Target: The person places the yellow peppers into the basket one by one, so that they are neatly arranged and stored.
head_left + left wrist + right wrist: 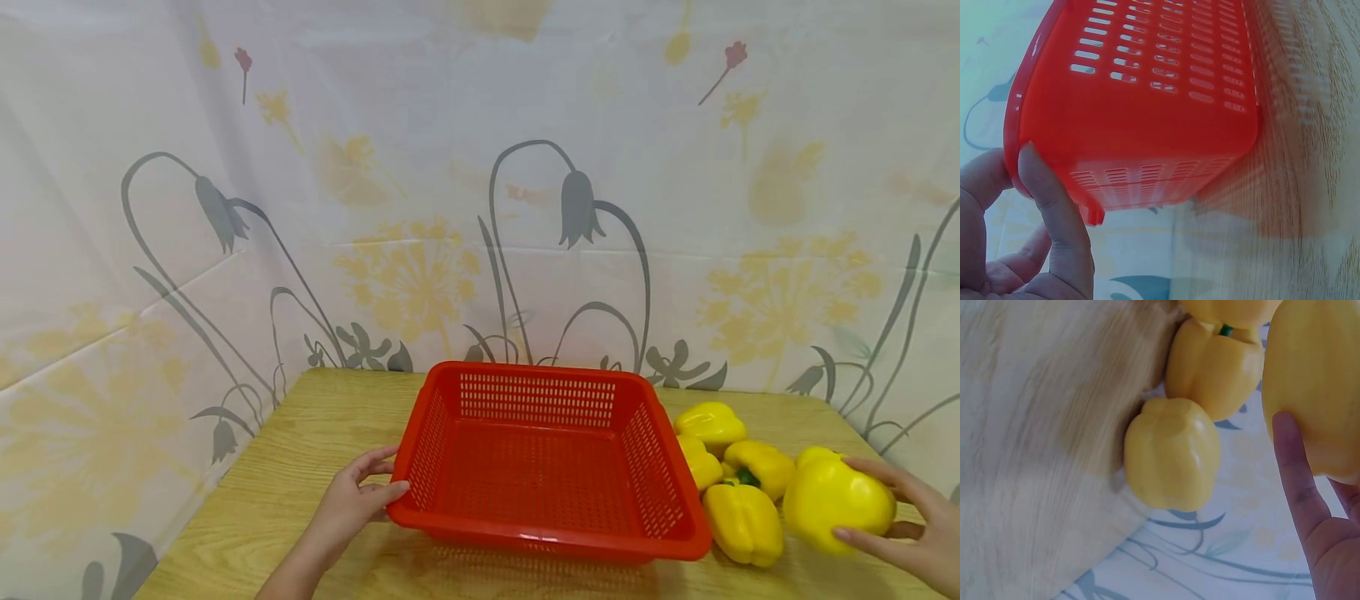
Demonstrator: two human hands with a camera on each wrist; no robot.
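A red plastic basket (551, 533) with slotted walls stands on the wooden table, nothing inside it. My left hand (351, 498) pinches its rim at the near left corner, thumb on one side and fingers on the other; the left wrist view shows the fingertips at the rim (1015, 119). To the right of the basket, my right hand (911, 521) holds a yellow bell pepper (834, 504) between thumb and fingers, raised above the table. In the right wrist view the held pepper (1319, 381) is partly cut off by the frame edge.
Several more yellow bell peppers (744, 523) lie clustered against the basket's right side, one with a green stem showing. The wooden table (247, 517) ends at a wall hung with a flower-printed cloth (420, 183) at the back and both sides.
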